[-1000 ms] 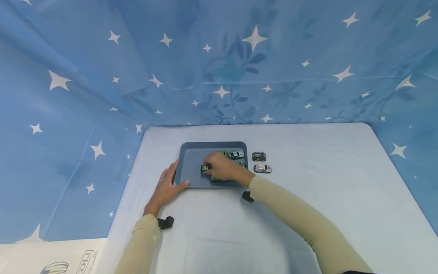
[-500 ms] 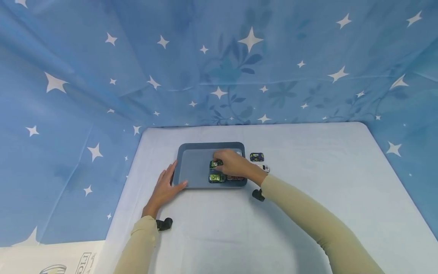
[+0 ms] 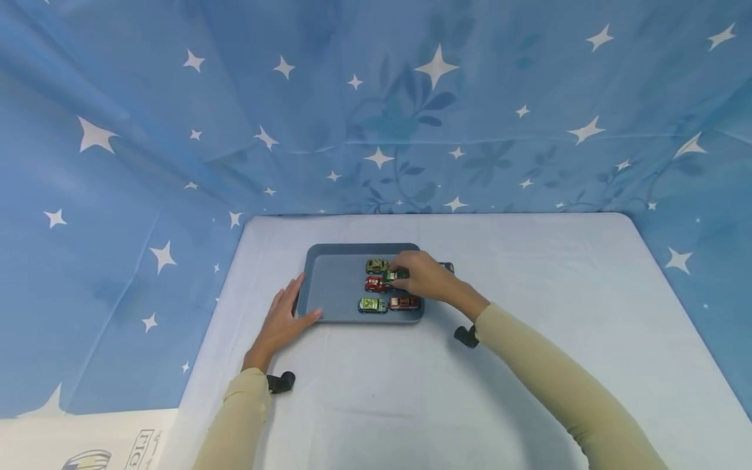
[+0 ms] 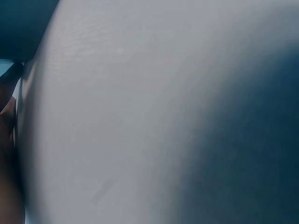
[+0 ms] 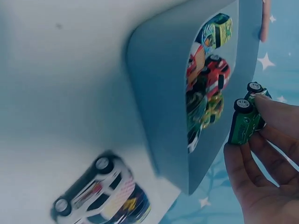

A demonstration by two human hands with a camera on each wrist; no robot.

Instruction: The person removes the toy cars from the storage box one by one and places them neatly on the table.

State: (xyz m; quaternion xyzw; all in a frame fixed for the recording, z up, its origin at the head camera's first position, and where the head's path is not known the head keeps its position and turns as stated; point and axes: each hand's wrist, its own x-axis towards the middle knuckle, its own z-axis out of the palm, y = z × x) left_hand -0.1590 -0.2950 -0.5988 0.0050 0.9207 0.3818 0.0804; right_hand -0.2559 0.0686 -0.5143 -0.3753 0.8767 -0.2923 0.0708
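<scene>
Over the right half of a blue-grey tray (image 3: 331, 287), my right hand (image 3: 427, 277) pinches a green toy car (image 5: 243, 123) between thumb and fingertips. The right wrist view shows its wheels turned upward, above the tray's rim. Below and around it in the tray sit a red toy car (image 3: 375, 284), a camouflage-patterned toy car (image 3: 376, 266), a lime green toy car (image 3: 373, 305) and a brownish-red toy car (image 3: 404, 303). Other cars there are hidden by the hand. My left hand (image 3: 284, 323) rests with spread, straight fingers along the tray's left edge, thumb at its front corner.
A white toy car (image 5: 100, 193) and a dark blue toy car (image 5: 136, 205) stand on the white table (image 3: 364, 378) just right of the tray. A blue star-patterned curtain (image 3: 505, 130) rises behind the table. Dark wrist cameras (image 3: 282, 382) sit at both wrists.
My right hand has moved right across the tray with the green toy car, uncovering the red and camouflage-patterned cars. The left hand stays at the tray's edge.
</scene>
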